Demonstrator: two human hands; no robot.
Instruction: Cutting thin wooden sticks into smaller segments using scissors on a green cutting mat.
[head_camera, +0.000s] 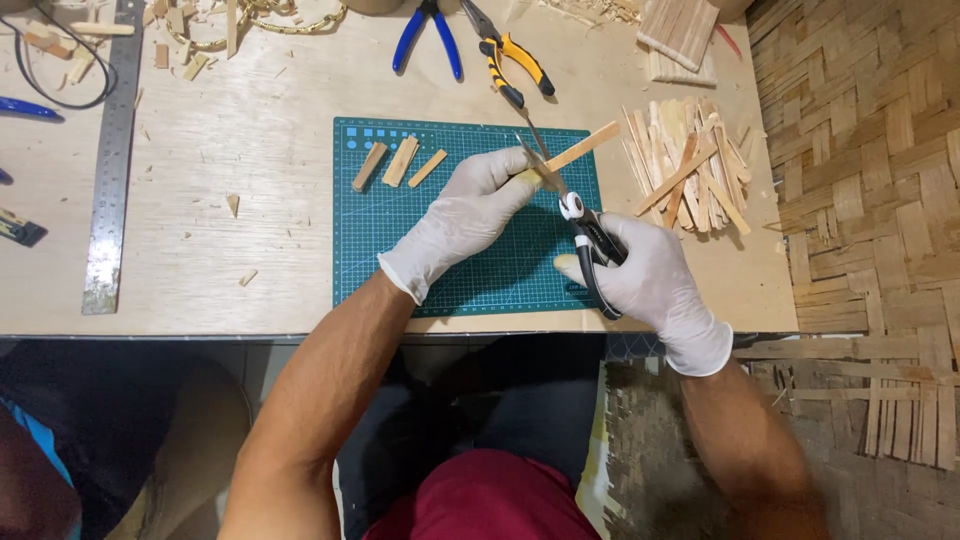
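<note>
Held above the green cutting mat (400, 260) on the plywood table (250, 150): one thin wooden strip (580, 151), pale, flat and narrow, tilted up toward the far right. Pinched at its near end by the left hand (470, 215), gloved in white, fingers closed around the strip. Wrapped around the black handles of a pair of scissors (580, 225) by the right hand (645, 280), likewise gloved, fingers closed on the grips; blades set across the strip just beside the left fingertips. Judged light, stiff along its length yet brittle across the grain, liable to split or snap if bent or squeezed hard. Judged dry and slightly slick against glove rubber. Best taken flat between thumb and forefinger close to the cut line, so as to limit flexing and twisting. Lying on the far left part of the mat: three short cut pieces (398, 163), side by side, apart from the hands. To the right of the mat: loose pile of strips (690, 170). At the far edge: blue-handled pliers (428, 38) and yellow-handled pliers (515, 60). At the left: steel ruler (112, 160).
</note>
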